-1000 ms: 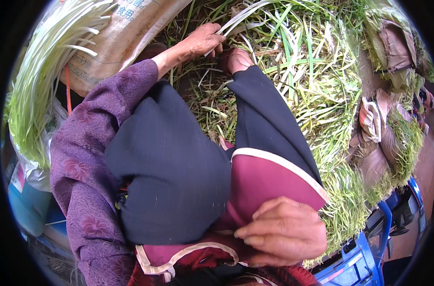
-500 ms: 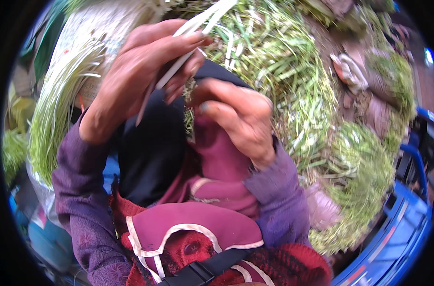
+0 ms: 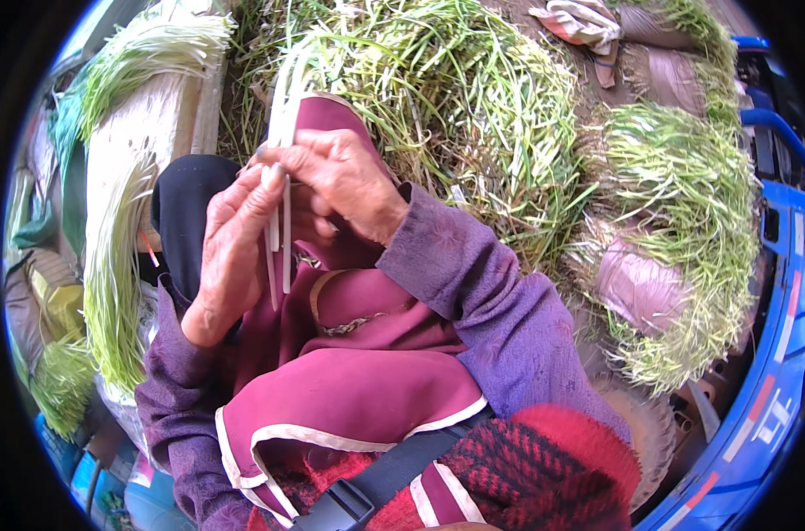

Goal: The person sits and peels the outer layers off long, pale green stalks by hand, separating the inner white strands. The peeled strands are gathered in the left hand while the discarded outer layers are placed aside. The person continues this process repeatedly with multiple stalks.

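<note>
Both my hands meet over my lap, around a few thin white stalks that look like garlic chives (image 3: 285, 111). Thumb and fingers of my left hand (image 3: 230, 234) are pinched on the stalks from the near left side. From the right, my right hand (image 3: 345, 177) grips them with bent fingers, its fingertips touching the left thumb. The pale lower ends hang below the hands, and the other ends point away from me. Some of the right fingers are hidden behind the stalks.
Loose green leaves (image 3: 473, 97) heap up ahead. Sorted bundles of long pale chives (image 3: 123, 274) lie over a white block (image 3: 141, 124) on the left. Tied green bunches (image 3: 685, 177) with pinkish wraps (image 3: 641, 283) sit on the right, beside a blue metal vehicle side (image 3: 774, 354).
My right hand, earlier apart from the stalks, has moved left and now grips them beside my left hand. The stalks have turned more upright, and the whole view has shifted.
</note>
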`<state>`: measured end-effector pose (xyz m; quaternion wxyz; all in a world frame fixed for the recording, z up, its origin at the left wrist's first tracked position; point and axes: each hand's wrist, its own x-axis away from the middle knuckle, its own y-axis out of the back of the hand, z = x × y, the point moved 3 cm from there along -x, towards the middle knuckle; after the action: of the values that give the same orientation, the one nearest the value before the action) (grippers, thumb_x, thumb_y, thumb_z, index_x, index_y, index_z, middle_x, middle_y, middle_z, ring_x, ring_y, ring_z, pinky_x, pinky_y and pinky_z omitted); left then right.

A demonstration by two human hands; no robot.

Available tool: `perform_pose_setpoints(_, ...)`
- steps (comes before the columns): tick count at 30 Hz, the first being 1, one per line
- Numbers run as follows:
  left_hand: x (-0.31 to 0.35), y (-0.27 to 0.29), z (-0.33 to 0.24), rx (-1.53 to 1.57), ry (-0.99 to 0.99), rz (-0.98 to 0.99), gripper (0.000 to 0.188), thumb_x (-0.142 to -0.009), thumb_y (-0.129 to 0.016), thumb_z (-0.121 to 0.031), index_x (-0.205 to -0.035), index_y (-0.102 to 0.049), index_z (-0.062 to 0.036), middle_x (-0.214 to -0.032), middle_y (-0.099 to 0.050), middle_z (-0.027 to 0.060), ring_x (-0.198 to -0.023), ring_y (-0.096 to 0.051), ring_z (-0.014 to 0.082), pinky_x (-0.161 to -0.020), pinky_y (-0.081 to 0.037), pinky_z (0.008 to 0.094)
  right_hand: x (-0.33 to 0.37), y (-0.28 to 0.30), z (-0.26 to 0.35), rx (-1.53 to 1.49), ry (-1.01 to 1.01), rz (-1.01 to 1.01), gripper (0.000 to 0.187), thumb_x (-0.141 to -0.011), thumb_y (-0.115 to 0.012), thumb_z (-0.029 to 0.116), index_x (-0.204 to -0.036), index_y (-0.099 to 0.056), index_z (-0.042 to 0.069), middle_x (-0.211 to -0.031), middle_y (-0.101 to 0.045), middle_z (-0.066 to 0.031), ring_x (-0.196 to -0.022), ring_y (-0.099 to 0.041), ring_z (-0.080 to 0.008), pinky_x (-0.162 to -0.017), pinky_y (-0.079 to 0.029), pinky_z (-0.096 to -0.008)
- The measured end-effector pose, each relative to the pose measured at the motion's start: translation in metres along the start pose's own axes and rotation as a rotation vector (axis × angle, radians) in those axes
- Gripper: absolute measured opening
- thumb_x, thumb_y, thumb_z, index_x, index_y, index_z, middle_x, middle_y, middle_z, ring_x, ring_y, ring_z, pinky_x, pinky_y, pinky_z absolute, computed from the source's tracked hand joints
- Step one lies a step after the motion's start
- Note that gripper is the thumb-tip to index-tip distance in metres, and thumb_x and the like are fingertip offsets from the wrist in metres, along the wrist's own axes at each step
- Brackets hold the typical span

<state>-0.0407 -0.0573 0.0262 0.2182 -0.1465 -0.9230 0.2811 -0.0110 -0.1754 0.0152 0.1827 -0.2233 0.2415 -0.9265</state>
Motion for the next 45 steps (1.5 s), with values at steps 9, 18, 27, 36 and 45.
perform_pose_setpoints(9,-0.004,0.0,0.018,0.2,0.139,-0.072,0.038,-0.094,-0.043,-0.037,-0.098,-0.054,-0.0014,-0.07,-0.057,0.0074,-0.06,-0.059,0.0167,-0.055,-0.053,0.0314,0.006,0.005,-0.011,0.662,0.311,0.003,0.025,-0.083,-0.06,0.02,-0.074,-0.053,-0.002,-0.061,-0.055,-0.0118,-0.056,-0.058,-0.0237,-0.052,-0.046,-0.0345)
perform_pose_setpoints(18,-0.008,0.006,0.01,-0.013,0.065,-0.123,0.03,-0.093,-0.049,-0.026,-0.108,-0.055,-0.0013,-0.082,-0.06,0.0024,-0.058,-0.056,0.0084,-0.05,-0.045,0.0202,0.011,-0.009,-0.007,1.215,0.843,-0.045,0.037,-0.067,-0.065,0.028,-0.086,-0.058,-0.003,-0.092,-0.054,-0.0178,-0.088,-0.049,-0.032,-0.083,-0.041,-0.04)
perform_pose_setpoints(27,-0.021,0.018,0.007,0.11,0.094,-0.197,0.025,-0.092,-0.052,-0.024,-0.094,-0.055,0.001,-0.063,-0.047,-0.0009,-0.043,-0.04,0.0051,-0.038,-0.034,0.0188,-0.014,0.09,0.011,0.705,0.519,-0.164,0.041,-0.072,-0.074,0.022,-0.104,-0.06,0.001,-0.092,-0.063,-0.0093,-0.087,-0.06,-0.016,-0.074,-0.049,-0.0282)
perform_pose_setpoints(36,0.004,-0.005,-0.039,0.019,-0.324,-0.133,0.034,-0.097,-0.04,-0.025,-0.105,-0.052,0.0054,-0.064,-0.046,0.0005,-0.039,-0.033,0.0029,-0.032,-0.026,0.0176,-0.006,0.228,-0.125,1.824,-0.086,-0.522,0.074,-0.072,-0.068,0.02,-0.135,-0.03,0.011,-0.132,-0.037,-0.0179,-0.114,-0.039,-0.0362,-0.09,-0.044,-0.0383)
perform_pose_setpoints(45,0.02,-0.012,-0.082,-0.163,-0.898,0.217,0.04,-0.095,-0.041,-0.033,-0.109,-0.043,0.0046,-0.06,-0.042,-0.0018,-0.04,-0.031,0.0038,-0.035,-0.03,0.0176,0.173,0.282,-0.107,1.092,0.185,-0.924,0.066,-0.068,-0.06,-0.013,-0.128,-0.046,0.011,-0.105,-0.06,-0.0109,-0.093,-0.059,-0.0232,-0.085,-0.048,-0.0309)
